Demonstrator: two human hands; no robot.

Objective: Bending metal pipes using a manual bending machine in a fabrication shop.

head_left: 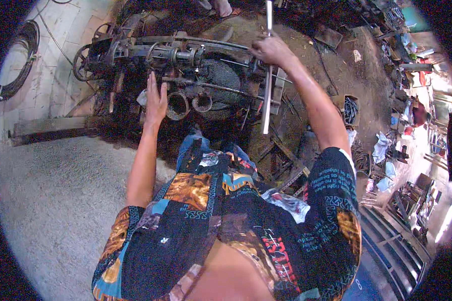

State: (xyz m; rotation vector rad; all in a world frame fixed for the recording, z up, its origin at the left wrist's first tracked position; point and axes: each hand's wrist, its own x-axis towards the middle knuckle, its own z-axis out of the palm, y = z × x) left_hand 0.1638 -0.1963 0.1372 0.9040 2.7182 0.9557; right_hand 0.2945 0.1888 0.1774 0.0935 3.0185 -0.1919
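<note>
A dark, greasy machine (158,51) with long rods and a toothed-looking round collar stretches across in front of me. My right hand (272,51) is closed around a long, pale metal bar (266,105) at the machine's right end. The bar runs out beyond the fist both ways, far and near. At the machine's near side, my left hand (155,103) has its fingers stretched out and holds nothing I can see. A small whitish piece (142,98) shows beside its palm. Just right of that hand sit two metal rings (178,106).
Spoked handwheels (81,62) stand at the machine's left end. A coiled black hose (31,42) lies far left. At right are a cardboard box (347,108) of metal pieces, an angle-iron frame (276,159), a blue slatted grille (386,241) and scattered scrap. Another person's foot (223,7) shows at the top.
</note>
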